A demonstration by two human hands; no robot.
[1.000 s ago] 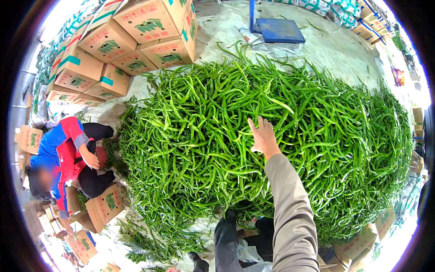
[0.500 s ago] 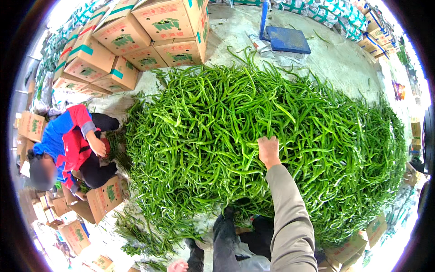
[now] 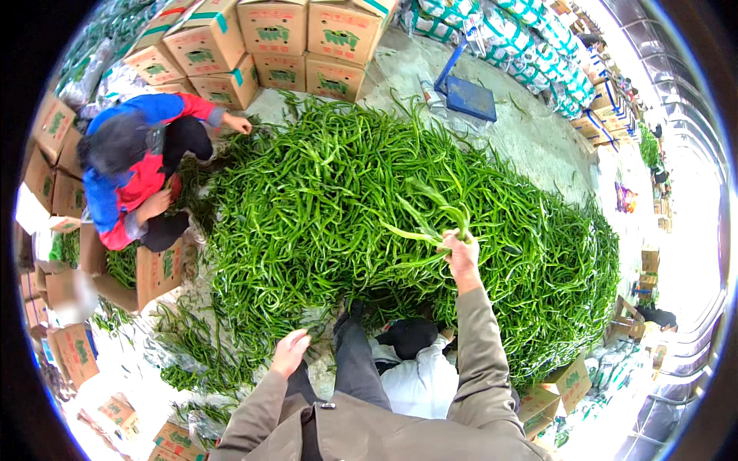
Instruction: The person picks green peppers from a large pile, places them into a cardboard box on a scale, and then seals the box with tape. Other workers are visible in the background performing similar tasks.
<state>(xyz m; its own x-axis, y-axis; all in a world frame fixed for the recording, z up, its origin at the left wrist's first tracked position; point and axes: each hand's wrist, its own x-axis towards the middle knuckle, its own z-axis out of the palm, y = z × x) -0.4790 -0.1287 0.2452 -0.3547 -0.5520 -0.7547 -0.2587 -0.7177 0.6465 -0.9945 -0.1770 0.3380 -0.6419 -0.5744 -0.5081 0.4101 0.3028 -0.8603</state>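
**Looks like grab step: R hand [image 3: 463, 261] loaded**

Your R hand's closed on a few long green peppers [image 3: 411, 233], over the big pile [image 3: 330, 207]; L hand [image 3: 289, 352] low, half-curled, can't tell if holding. Next move prob. calls for firm grip, no slips. Pale floor [image 3: 530, 146], stacked cartons [image 3: 338, 38] far L, blue platform scale [image 3: 470, 98] beyond pile.

Bright overall. Strong glare well right of the right hand [image 3: 461, 257]; floor [image 3: 127, 365] left of the left hand [image 3: 290, 352] washed out. Fisheye bends outer edges, corners black.
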